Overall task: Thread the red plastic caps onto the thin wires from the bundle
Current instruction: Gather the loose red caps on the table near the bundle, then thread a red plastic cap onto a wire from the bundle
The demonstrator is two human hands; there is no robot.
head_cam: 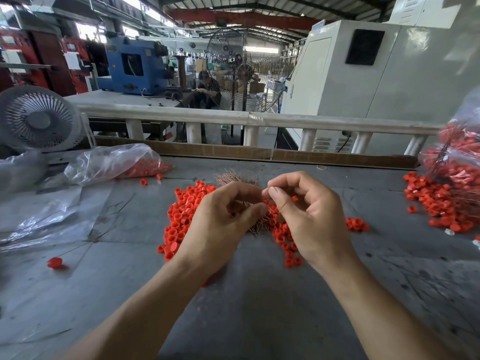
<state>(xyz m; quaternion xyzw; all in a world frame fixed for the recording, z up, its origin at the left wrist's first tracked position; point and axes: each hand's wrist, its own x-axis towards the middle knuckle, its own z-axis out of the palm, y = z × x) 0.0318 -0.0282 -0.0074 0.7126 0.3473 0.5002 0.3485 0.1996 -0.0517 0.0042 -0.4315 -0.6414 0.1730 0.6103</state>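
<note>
A heap of red plastic caps (181,214) lies on the grey table (246,320) in front of me. A bundle of thin coppery wires (231,178) rests among the caps, largely covered by my hands. My left hand (223,224) is curled over the bundle, its thumb and fingers closed around wires. My right hand (309,219) pinches something small between thumb and forefinger just above the bundle; what it holds is too small to tell for sure, seemingly a wire end. A red cap (294,198) shows behind its fingers.
A clear bag of red caps (117,162) lies at the left; another bag (457,152) with wired caps spilling out stands at the right. A single wired cap (54,262) lies front left. A small white fan (39,118) stands far left. A white rail (233,118) bounds the back.
</note>
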